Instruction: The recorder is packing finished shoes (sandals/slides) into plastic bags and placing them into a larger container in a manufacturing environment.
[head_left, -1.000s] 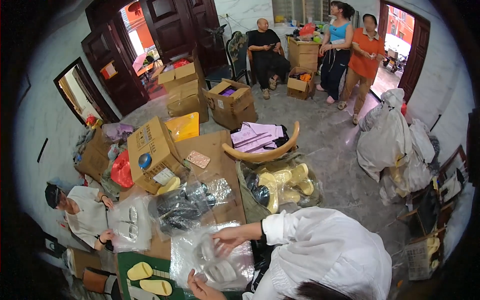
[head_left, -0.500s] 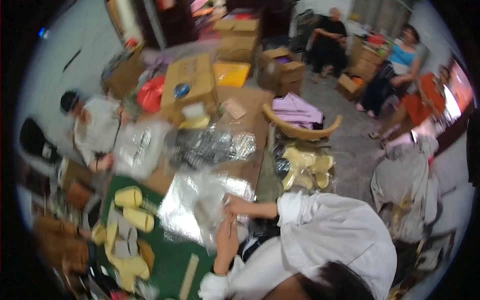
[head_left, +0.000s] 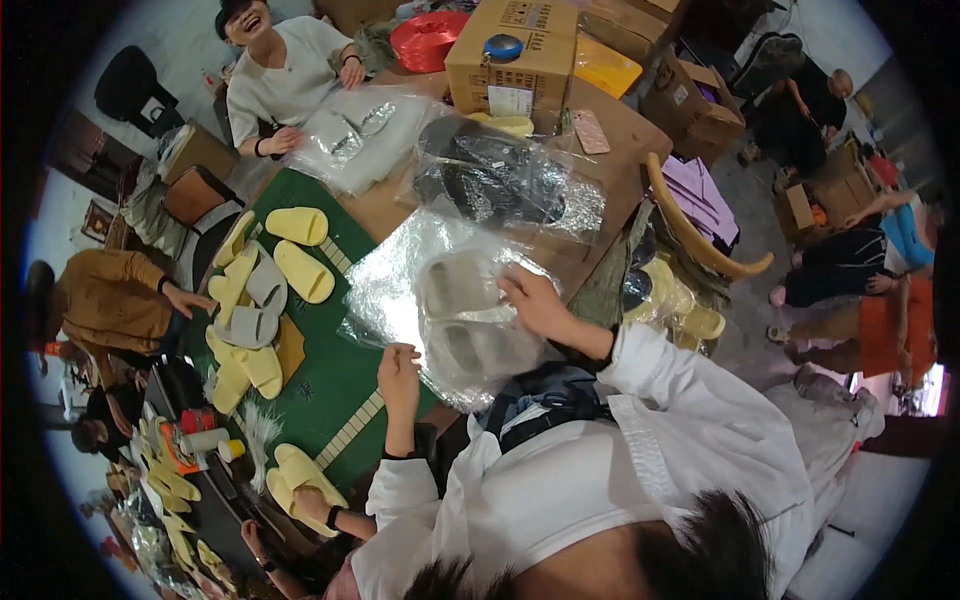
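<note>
A pair of light grey slippers (head_left: 463, 345) lies in a clear plastic bag on a stack of shiny clear plastic bags (head_left: 385, 290). My right hand (head_left: 535, 300) grips the bag at its right side, fingers bent over the edge beside the upper slipper. To the left of the slippers, my left hand (head_left: 399, 382) is raised at the border of the stack, fingers curled with the tips together; whatever they might hold is too small to make out. Bagged black slippers (head_left: 485, 175) lie just beyond.
On the green mat (head_left: 345, 400) at left are loose yellow slippers (head_left: 300, 270) and grey ones (head_left: 250, 325). A co-worker's hand (head_left: 313, 503) touches yellow slippers at lower left. A cardboard box (head_left: 510, 60) stands at the back. A curved wooden chair rail (head_left: 690, 235) borders the table's right.
My hands, close together over the bag before, have moved apart, left hand to the left and right hand to the right. The view has turned, and the grey slippers show more clearly.
</note>
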